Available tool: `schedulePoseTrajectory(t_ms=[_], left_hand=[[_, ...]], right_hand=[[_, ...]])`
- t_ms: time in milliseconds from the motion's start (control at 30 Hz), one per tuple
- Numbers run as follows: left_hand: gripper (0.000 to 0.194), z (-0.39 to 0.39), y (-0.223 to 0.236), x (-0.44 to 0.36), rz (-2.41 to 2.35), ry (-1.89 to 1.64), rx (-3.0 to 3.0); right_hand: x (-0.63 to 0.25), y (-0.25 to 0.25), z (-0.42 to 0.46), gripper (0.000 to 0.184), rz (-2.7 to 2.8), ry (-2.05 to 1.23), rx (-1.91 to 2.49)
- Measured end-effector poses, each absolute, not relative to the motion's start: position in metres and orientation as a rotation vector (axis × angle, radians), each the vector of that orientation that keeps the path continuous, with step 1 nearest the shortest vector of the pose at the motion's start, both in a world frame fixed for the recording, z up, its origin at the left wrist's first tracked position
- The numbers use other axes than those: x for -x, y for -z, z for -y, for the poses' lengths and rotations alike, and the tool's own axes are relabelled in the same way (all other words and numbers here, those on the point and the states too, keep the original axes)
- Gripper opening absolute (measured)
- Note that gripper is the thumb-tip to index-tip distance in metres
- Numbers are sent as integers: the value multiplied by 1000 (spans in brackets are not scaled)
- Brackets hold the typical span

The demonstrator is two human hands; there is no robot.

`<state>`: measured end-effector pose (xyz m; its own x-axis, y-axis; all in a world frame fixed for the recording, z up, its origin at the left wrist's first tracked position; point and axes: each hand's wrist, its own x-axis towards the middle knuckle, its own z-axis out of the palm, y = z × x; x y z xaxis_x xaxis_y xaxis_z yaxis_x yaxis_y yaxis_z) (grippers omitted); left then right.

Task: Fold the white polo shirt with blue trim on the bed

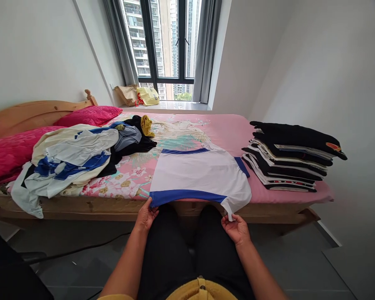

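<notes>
Shirt (pixel 190 173) lies just beyond the left hand (pixel 147 216), pinching its blue corner (pixel 153 199), and the right hand (pixel 237 230), pinching its sleeve (pixel 228 207) — likely light, limp, best taken by such edges.

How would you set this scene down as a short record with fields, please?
Garment: white-and-blue garment, spread flat across the near side of the bed
Left hand: holding a blue corner
Right hand: holding a white edge
To the left: loose clothes heap, red pillows
To the right: folded clothes stack
Behind: window, brown bag and yellow bag on the sill
</notes>
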<state>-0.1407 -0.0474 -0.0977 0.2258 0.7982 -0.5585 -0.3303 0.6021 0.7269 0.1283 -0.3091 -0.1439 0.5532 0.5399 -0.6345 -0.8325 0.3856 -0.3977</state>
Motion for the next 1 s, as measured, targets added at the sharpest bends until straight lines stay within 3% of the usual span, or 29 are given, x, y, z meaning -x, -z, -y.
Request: schedulePoseTrajectory(t_ms=[300, 600, 867, 1000], left_hand=[[16, 42, 104, 152, -1088, -780, -659], [19, 42, 99, 157, -1045, -689, -698], [16, 41, 94, 167, -987, -644, -758], [17, 35, 89, 168, -961, -618, -791]], right_hand=[[-127, 144, 315, 24, -457, -814, 776], [-143, 162, 322, 15, -493, -863, 685], [-167, 176, 317, 11, -353, -870, 958], [-178, 170, 315, 31, -279, -817, 978]])
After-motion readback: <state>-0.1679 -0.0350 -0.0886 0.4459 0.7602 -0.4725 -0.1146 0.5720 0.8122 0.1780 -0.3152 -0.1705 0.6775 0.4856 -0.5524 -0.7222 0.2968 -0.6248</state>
